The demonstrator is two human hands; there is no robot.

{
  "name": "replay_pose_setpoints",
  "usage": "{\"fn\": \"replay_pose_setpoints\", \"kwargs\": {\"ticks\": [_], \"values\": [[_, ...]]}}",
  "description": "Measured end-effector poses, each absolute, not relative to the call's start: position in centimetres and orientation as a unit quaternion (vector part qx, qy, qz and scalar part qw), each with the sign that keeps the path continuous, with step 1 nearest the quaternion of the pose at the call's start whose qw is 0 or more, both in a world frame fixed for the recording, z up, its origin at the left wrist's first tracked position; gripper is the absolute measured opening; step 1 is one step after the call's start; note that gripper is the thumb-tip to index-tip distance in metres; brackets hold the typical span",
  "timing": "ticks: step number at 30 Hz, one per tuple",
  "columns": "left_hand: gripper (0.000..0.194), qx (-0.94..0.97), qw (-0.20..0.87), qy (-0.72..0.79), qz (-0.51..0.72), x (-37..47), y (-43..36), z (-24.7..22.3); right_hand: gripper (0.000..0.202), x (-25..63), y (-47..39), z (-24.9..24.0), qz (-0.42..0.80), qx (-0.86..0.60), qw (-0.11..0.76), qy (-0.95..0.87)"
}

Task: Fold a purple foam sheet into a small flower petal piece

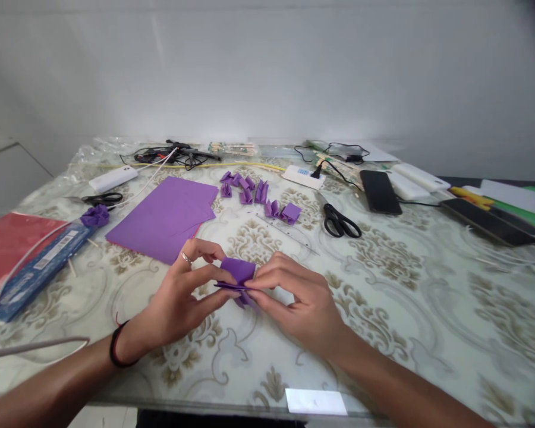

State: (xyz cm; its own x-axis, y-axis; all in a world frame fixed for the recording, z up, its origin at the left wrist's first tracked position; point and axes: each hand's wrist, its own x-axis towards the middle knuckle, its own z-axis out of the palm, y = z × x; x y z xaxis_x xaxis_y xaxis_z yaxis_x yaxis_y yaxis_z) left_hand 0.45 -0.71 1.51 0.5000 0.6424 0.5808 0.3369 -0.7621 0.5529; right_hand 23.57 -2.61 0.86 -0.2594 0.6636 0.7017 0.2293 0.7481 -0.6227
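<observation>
A small folded piece of purple paper (239, 269) is held just above the table, near the middle of the view. My left hand (189, 291), with a ring on one finger, pinches its left side between thumb and finger. From the right, my right hand (294, 297) pinches the same paper, its fingertips almost touching those of the left. Part of the fold is hidden behind the fingers. Beyond the hands lie several small folded purple paper pieces (261, 191). To their left is a stack of purple paper sheets (164, 217).
Black-handled scissors (340, 221) lie right of the folded pieces, near a metal ruler (288, 233) and a phone (380, 192). A white power strip (304, 176) stands behind. At left are a red packet (20, 244), a crumpled purple paper flower (95, 216) and more scissors (102, 199).
</observation>
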Motion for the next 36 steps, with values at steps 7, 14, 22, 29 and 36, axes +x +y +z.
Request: {"fn": "replay_pose_setpoints", "kwargs": {"ticks": [7,14,22,29,36], "values": [[0.011,0.850,0.207,0.282,0.394,0.8,-0.8,1.5,0.019,23.5,-2.8,1.1,0.223,-0.305,0.524,-0.763],[0.029,0.783,0.275,0.291,0.476,0.9,-0.8,0.8,0.015,24.1,-2.6,1.6,0.334,-0.371,0.537,-0.681],[0.018,0.811,0.208,0.287,0.466,0.9,-0.8,1.9,0.014,24.0,-2.5,1.0,0.363,-0.365,0.537,-0.669],[0.020,0.785,0.233,0.320,0.477,0.7,-0.8,1.3,0.013,23.9,-2.5,1.0,0.363,-0.369,0.529,-0.673],[0.017,0.806,0.211,0.290,0.471,0.7,-0.7,1.7,0.015,24.0,-2.4,0.9,0.369,-0.376,0.527,-0.667]]}}
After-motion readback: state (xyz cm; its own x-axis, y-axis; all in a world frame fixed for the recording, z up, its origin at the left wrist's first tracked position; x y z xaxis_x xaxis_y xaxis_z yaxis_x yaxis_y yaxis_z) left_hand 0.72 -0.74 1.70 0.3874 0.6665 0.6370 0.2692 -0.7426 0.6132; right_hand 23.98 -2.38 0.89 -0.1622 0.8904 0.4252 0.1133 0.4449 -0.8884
